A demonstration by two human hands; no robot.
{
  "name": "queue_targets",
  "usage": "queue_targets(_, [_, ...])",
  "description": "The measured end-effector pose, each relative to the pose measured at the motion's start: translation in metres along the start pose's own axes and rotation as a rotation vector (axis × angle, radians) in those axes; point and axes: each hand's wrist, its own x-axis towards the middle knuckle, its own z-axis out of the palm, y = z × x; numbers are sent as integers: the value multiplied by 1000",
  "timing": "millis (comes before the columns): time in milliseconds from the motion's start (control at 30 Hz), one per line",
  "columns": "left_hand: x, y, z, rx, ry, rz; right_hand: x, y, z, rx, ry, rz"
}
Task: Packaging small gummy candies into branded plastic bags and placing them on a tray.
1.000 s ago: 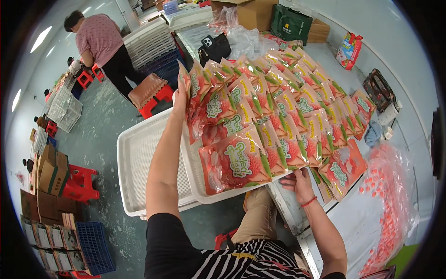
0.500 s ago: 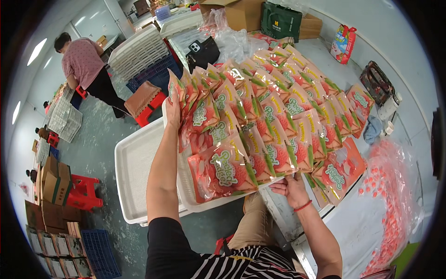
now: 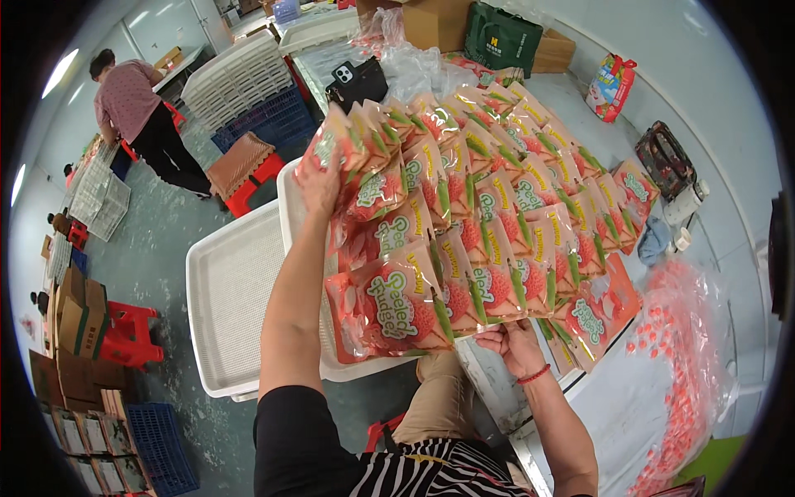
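Peach-coloured candy pouches [image 3: 397,302], with pink fruit pictures and green edges, lie in overlapping rows across a white plastic tray [image 3: 364,369]. At the far-left end of the rows, my left hand [image 3: 321,178] grips the end pouches [image 3: 341,142], its fingertips partly hidden among them. My right hand [image 3: 517,349] is at the tray's near right corner, with curled fingers just under the front pouches, where it appears to hold the rim. Beside that hand, more pouches [image 3: 586,319] lie flat on the table.
A second white tray [image 3: 236,306] sits lower at the left. Clear plastic with small pink pieces [image 3: 675,356] covers the table's right side. A phone on a black bag [image 3: 358,83] lies behind the pouches. Red stools [image 3: 131,331] and a person in pink [image 3: 137,108] are at the left.
My left hand has come up and over the end pouches, which now lean with their fronts showing more. My right hand stays at the tray's corner. The view has shifted slightly.
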Motion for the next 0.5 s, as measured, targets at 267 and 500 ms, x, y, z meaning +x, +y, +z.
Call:
queue_targets(267, [8, -37, 12, -12, -43, -338, -6, 3, -12, 52, -124, 39])
queue_targets(500, [35, -91, 8, 886, -84, 486, -48, 0, 2, -107, -30, 9])
